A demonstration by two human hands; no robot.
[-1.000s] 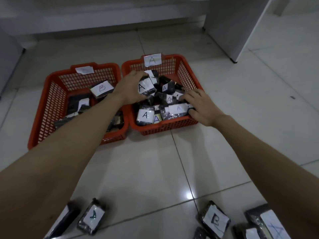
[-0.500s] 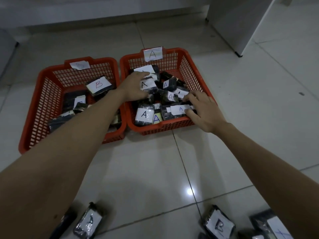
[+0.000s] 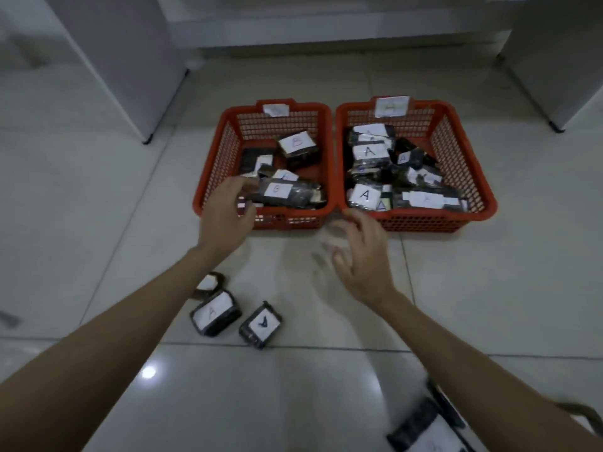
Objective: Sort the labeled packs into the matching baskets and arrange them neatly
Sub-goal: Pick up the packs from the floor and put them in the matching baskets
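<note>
Packs labeled B (image 3: 277,190) fill our left basket (image 3: 215,164) at upper centre, packs labeled A (image 3: 365,194) the right basket (image 3: 470,164) touching it. Our left hand (image 3: 228,213) reaches over the left basket's near rim, fingers apart, holding nothing we can see. Our right hand (image 3: 362,256), blurred and spread empty, hovers before the baskets. Two loose packs (image 3: 215,313) lie on the floor (image 3: 98,223) at lower centre.
</note>
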